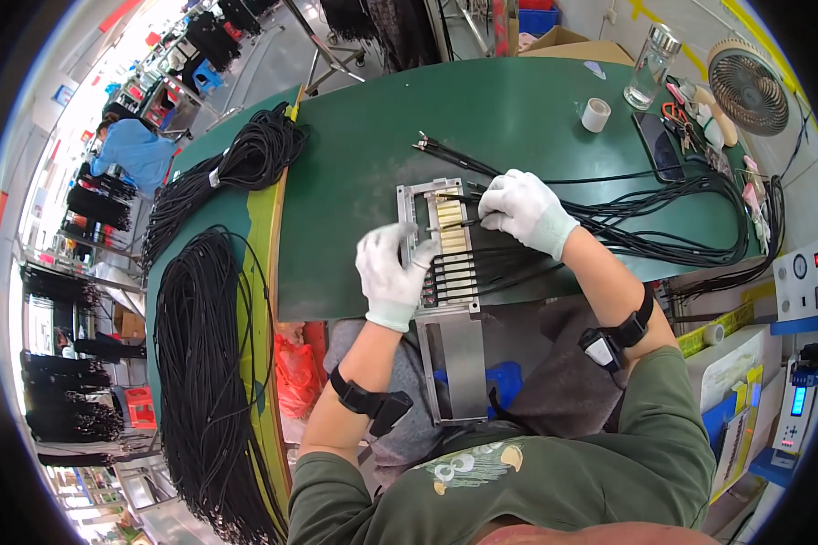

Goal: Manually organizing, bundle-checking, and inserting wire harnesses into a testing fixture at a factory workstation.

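Note:
A metal fixture [407, 202] with a row of cream-coloured slots lies on the green table in front of me. Several black cables [509, 263] sit side by side in its nearer slots, their ends toward the left. My right hand [523, 211], in a white glove, is closed at the fixture's right side, fingertips pinched on a black cable [469, 222] that lies across a slot. At the fixture's left edge is my left hand [386, 274], also gloved, thumb and fingers apart, with nothing visible between them. More loose cable ends [436, 145] lie beyond the fixture.
Black cables [700, 186] loop across the table's right side. Nearby are a phone [659, 145], tape roll [595, 115], glass bottle [650, 73] and fan [748, 86]. Large cable bundles [200, 363] lie left, past a wooden edge [275, 272]. A person in blue [136, 154] sits farther off.

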`<state>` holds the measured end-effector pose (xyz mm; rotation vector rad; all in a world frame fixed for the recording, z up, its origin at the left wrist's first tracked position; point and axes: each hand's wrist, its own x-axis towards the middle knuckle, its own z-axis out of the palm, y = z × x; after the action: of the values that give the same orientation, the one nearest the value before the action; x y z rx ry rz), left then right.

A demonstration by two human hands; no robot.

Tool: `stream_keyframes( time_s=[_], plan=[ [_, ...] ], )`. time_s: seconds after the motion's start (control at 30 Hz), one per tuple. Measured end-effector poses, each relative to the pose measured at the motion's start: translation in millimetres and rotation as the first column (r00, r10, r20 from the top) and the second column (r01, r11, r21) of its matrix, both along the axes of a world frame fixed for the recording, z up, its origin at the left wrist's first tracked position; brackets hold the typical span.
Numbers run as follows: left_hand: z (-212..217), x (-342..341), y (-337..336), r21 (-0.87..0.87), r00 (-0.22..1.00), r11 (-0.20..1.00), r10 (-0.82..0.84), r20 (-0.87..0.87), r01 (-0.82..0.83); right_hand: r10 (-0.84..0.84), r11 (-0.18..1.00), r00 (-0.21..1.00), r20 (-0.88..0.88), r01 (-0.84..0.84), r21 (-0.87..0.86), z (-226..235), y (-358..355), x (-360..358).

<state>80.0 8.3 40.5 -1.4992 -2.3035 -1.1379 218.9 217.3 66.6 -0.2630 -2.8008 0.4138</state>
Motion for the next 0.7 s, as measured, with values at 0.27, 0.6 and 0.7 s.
stream_keyframes(
  time_s=[0.27, 0.6, 0.7],
  plan=[
    [7.6, -1.0, 1.1, 0.067, 0.992, 0.991, -0.116, 0.041, 0.113, 0.125, 0.947, 0.984, -0.124, -0.155, -0.281, -1.1, -41.0, -8.3],
    [-16.8, -24.6, -8.4, -0.021, 0.963, 0.995, 0.102, 0.248, -0.1, 0.049, 0.996, 0.999, 0.012, -0.048, -0.074, -5.7, -24.1, -0.9],
    [-17.7, -26.8, -8.7, -0.05, 0.952, 0.995, 0.096, 0.291, -0.085, 0.037, 0.999, 0.999, 0.028, -0.037, -0.033, -5.5, -25.1, -1.4]
  ],
)
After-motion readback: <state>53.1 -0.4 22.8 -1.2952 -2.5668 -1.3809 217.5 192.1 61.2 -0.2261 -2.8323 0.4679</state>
